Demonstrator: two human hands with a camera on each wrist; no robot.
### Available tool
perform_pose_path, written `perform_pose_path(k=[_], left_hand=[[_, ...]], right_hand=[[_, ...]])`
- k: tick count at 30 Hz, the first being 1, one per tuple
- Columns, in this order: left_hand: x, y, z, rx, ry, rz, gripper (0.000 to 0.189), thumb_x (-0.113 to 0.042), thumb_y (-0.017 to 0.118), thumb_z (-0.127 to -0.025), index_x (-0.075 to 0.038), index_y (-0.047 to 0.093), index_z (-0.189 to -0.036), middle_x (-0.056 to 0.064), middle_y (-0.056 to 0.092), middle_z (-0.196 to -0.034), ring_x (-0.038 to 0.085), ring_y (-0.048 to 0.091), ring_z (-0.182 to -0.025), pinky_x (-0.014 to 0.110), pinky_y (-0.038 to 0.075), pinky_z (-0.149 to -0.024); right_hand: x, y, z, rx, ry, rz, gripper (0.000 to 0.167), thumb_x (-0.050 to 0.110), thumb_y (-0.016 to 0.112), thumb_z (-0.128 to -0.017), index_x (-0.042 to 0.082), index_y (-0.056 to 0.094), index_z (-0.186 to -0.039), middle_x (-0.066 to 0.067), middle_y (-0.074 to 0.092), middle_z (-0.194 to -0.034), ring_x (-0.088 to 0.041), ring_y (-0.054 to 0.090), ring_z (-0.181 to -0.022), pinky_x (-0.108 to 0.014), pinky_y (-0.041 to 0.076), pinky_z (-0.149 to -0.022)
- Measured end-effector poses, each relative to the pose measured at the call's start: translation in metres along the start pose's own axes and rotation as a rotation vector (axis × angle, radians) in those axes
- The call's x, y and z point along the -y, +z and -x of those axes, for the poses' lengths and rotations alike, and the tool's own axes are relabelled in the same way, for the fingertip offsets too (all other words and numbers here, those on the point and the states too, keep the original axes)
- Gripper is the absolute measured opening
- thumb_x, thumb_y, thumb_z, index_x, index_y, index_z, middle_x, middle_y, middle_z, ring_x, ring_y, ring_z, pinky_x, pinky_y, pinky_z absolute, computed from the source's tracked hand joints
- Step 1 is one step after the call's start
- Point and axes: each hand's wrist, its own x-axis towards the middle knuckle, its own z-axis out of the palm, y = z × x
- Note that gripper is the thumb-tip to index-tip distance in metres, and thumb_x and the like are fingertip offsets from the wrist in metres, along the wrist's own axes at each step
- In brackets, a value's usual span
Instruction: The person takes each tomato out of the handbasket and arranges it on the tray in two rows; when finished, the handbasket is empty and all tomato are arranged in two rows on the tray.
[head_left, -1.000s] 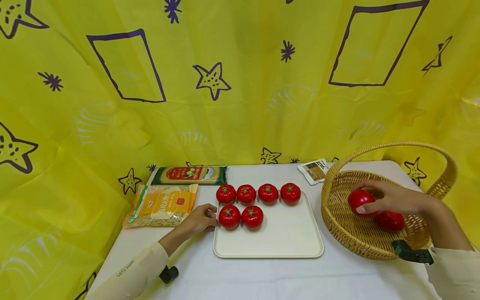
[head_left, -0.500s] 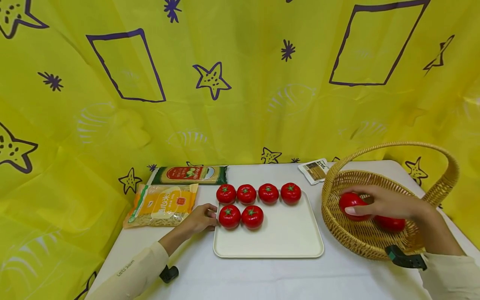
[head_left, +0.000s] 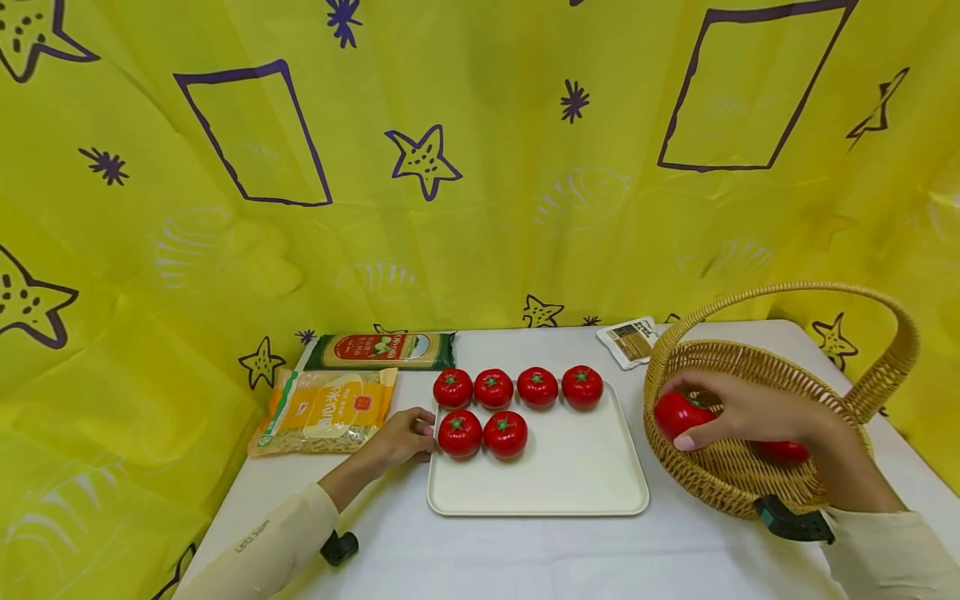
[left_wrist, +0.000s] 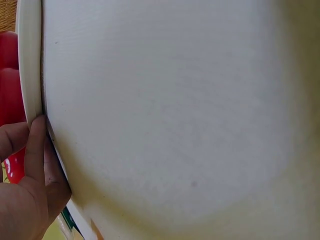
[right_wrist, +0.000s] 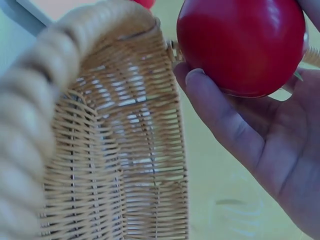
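My right hand (head_left: pixel 761 410) grips a red tomato (head_left: pixel 677 417) over the left side of the wicker basket (head_left: pixel 686 471), thumb on the near side and fingers over the top. In the right wrist view the same tomato (right_wrist: pixel 242 45) sits between thumb and fingers, above the woven rim. Another tomato (head_left: pixel 783 452) lies in the basket, partly hidden by the wrist. At the tray's left edge, my left hand (head_left: pixel 402 437) pinches the rim of the cream tray (head_left: pixel 570 479). Several tomatoes (head_left: pixel 505 435) stand on it, a back row and two in front at left.
Left of the tray lie an orange-and-clear bag of pasta (head_left: pixel 326 417) and a green packet (head_left: pixel 382 351). A small white sachet (head_left: pixel 630 342) is at the back, near the basket. The arched basket handle (head_left: pixel 795 288) rises behind the right hand. A yellow curtain (head_left: pixel 487 250) hangs behind the table.
My right hand has moved left inside the basket with the tomato, toward the basket's left rim. The left hand and the tray have stayed in place.
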Motion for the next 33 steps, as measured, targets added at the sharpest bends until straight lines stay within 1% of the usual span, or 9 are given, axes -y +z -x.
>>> perform_pose_path(k=[4,10,15,17,21,24,26,28,33], left_hand=[[0.001,0.000,0.000,-0.001,-0.003,0.003,0.038,0.005,0.067,-0.085,0.004,0.057,-0.122,0.010,0.056,-0.092,0.019,0.060,-0.076,0.032,0.062,-0.070],[0.000,0.000,0.000,-0.008,-0.005,0.005,0.039,0.006,0.067,-0.085,0.004,0.057,-0.122,0.010,0.056,-0.092,0.019,0.060,-0.076,0.031,0.062,-0.069],[0.000,0.000,0.001,-0.002,-0.002,0.005,0.040,0.005,0.067,-0.084,0.005,0.057,-0.123,0.011,0.057,-0.092,0.019,0.060,-0.075,0.032,0.062,-0.070],[-0.001,0.001,0.001,0.002,0.003,0.003,0.040,0.005,0.068,-0.084,0.005,0.057,-0.123,0.011,0.057,-0.092,0.019,0.060,-0.075,0.032,0.062,-0.070],[-0.002,0.001,0.002,0.002,0.001,-0.001,0.041,0.005,0.068,-0.084,0.005,0.056,-0.123,0.011,0.057,-0.092,0.019,0.060,-0.076,0.032,0.062,-0.070],[-0.002,0.000,0.002,0.002,0.000,-0.008,0.040,0.005,0.068,-0.084,0.005,0.056,-0.123,0.010,0.056,-0.092,0.019,0.060,-0.076,0.032,0.062,-0.070],[-0.002,0.000,0.002,0.002,0.000,-0.008,0.040,0.005,0.068,-0.084,0.005,0.056,-0.123,0.009,0.055,-0.091,0.018,0.060,-0.076,0.032,0.062,-0.070],[-0.002,0.000,0.002,0.004,0.003,-0.007,0.040,0.005,0.068,-0.085,0.005,0.056,-0.122,0.009,0.055,-0.091,0.018,0.060,-0.076,0.032,0.062,-0.070],[-0.001,0.000,0.001,0.004,0.002,-0.003,0.039,0.005,0.068,-0.085,0.005,0.057,-0.122,0.009,0.055,-0.091,0.018,0.060,-0.076,0.032,0.062,-0.070]], right_hand=[[0.000,0.003,-0.002,0.041,-0.047,-0.066,0.048,0.020,0.078,-0.085,0.013,0.055,-0.126,-0.011,0.058,-0.118,-0.011,0.060,-0.098,-0.027,0.057,-0.074],[0.004,0.005,-0.004,0.066,-0.063,-0.062,0.050,0.021,0.077,-0.087,0.015,0.056,-0.133,-0.015,0.058,-0.126,-0.010,0.061,-0.101,-0.027,0.057,-0.075],[0.011,0.010,-0.009,0.089,-0.047,-0.076,0.049,0.022,0.074,-0.091,0.012,0.056,-0.135,-0.016,0.059,-0.128,-0.014,0.061,-0.102,-0.027,0.057,-0.077],[0.014,0.012,-0.010,0.092,-0.044,-0.066,0.047,0.024,0.072,-0.092,0.012,0.057,-0.135,-0.016,0.058,-0.129,-0.016,0.060,-0.104,-0.026,0.057,-0.077],[0.019,0.017,-0.011,0.085,-0.044,-0.039,0.043,0.026,0.069,-0.094,0.014,0.058,-0.134,-0.014,0.059,-0.128,-0.016,0.059,-0.105,-0.026,0.056,-0.078],[0.022,0.020,-0.011,0.082,-0.020,-0.033,0.044,0.029,0.070,-0.094,0.016,0.059,-0.134,-0.013,0.059,-0.129,-0.019,0.059,-0.106,-0.026,0.055,-0.078],[0.025,0.021,-0.011,0.084,-0.005,-0.020,0.046,0.032,0.070,-0.093,0.017,0.058,-0.135,-0.013,0.059,-0.130,-0.023,0.058,-0.109,-0.027,0.055,-0.078],[0.027,0.022,-0.012,0.096,0.016,-0.030,0.048,0.033,0.071,-0.093,0.018,0.057,-0.136,-0.014,0.058,-0.132,-0.027,0.057,-0.111,-0.028,0.055,-0.078],[0.031,0.025,-0.017,0.136,0.053,-0.068,0.060,0.032,0.073,-0.089,0.013,0.050,-0.141,-0.016,0.057,-0.129,-0.030,0.057,-0.110,-0.032,0.056,-0.078]])
